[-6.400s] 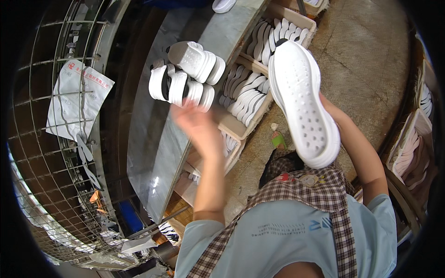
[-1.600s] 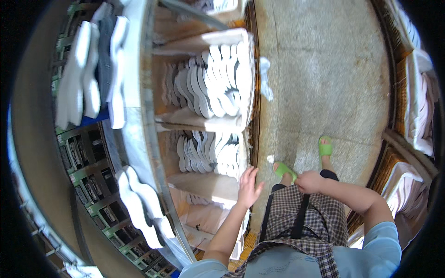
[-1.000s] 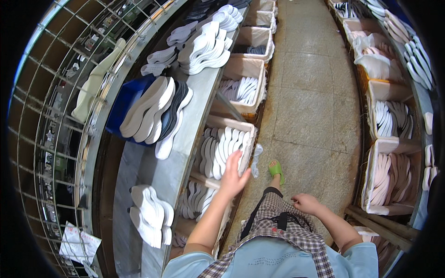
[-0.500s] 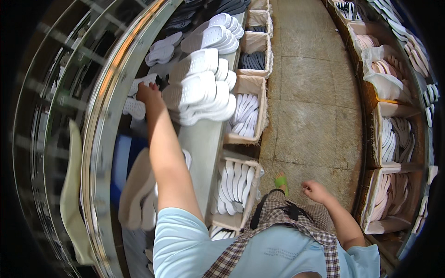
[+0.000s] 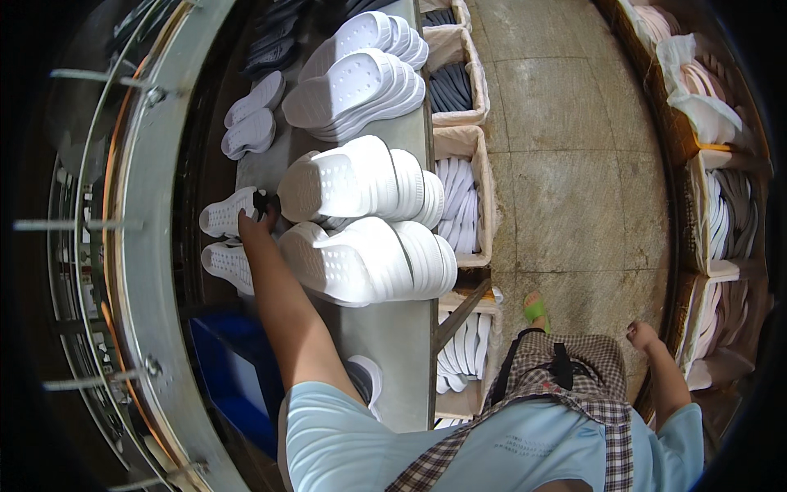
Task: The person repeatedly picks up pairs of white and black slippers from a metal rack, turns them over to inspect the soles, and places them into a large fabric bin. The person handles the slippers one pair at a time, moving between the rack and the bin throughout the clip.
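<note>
My left arm reaches across the grey shelf. My left hand (image 5: 259, 220) is closed at the heel end of a white perforated shoe sole (image 5: 229, 213), beside a small black piece (image 5: 261, 200) whose kind I cannot make out. A second, matching white sole (image 5: 228, 264) lies just below it, partly behind my forearm. Right of the hand stand two stacks of nested white soles, the upper stack (image 5: 361, 176) and the lower stack (image 5: 369, 261). My right hand (image 5: 642, 334) hangs over the floor at my right side, fingers curled, with nothing visible in it.
More white soles (image 5: 357, 90) and dark ones (image 5: 273, 41) lie farther along the shelf (image 5: 369, 332). Lined baskets (image 5: 484, 193) of soles line its right side; others (image 5: 697, 225) border the aisle (image 5: 574, 189). A blue bin (image 5: 221, 361) and a metal frame (image 5: 156, 246) are at left.
The view has shifted, so the shelf's stacks sit lower in it. Blurred beige and pale green soles at left have gone from view. My left hand stays at the white sole.
</note>
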The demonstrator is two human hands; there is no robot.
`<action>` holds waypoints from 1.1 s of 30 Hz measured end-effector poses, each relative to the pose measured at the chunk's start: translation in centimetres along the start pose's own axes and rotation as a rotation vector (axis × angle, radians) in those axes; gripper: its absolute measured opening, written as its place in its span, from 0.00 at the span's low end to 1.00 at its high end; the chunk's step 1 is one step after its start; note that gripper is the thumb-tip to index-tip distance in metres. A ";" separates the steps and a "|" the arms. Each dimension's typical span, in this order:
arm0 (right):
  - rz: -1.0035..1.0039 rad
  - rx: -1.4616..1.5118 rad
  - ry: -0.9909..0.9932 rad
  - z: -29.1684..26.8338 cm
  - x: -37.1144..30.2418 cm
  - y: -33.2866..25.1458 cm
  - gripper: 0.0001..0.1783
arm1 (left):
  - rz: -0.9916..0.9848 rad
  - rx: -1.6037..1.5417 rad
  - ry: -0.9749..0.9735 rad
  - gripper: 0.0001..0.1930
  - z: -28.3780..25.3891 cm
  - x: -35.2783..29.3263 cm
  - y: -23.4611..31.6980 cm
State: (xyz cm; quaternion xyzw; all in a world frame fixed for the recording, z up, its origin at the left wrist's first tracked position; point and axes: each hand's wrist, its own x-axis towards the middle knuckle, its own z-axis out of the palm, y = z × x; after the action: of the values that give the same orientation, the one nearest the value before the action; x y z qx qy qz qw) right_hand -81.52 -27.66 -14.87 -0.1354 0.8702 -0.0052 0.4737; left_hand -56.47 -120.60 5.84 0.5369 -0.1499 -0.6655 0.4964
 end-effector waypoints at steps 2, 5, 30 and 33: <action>0.000 0.070 0.004 -0.6 0.3 -0.7 0.19 | 0.097 0.109 0.019 0.27 -0.1 1.1 0.3; -0.068 0.166 0.042 -1.3 0.6 -2.5 0.18 | 0.141 0.145 0.118 0.30 -0.4 2.8 1.2; -1.072 0.644 0.122 -17.1 -4.8 -12.4 0.18 | -0.600 -0.298 -0.834 0.21 -0.2 -57.2 -15.3; -1.217 1.148 -0.096 -20.9 -9.1 -15.5 0.21 | -0.763 -0.290 -0.845 0.23 -3.1 -61.4 -20.3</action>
State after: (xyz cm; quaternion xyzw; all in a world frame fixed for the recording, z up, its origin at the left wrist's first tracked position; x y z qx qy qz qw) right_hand -90.57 -42.86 6.24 -0.3193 0.4863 -0.6965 0.4201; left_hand -68.16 -59.75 24.56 0.1677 -0.0385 -0.9671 0.1874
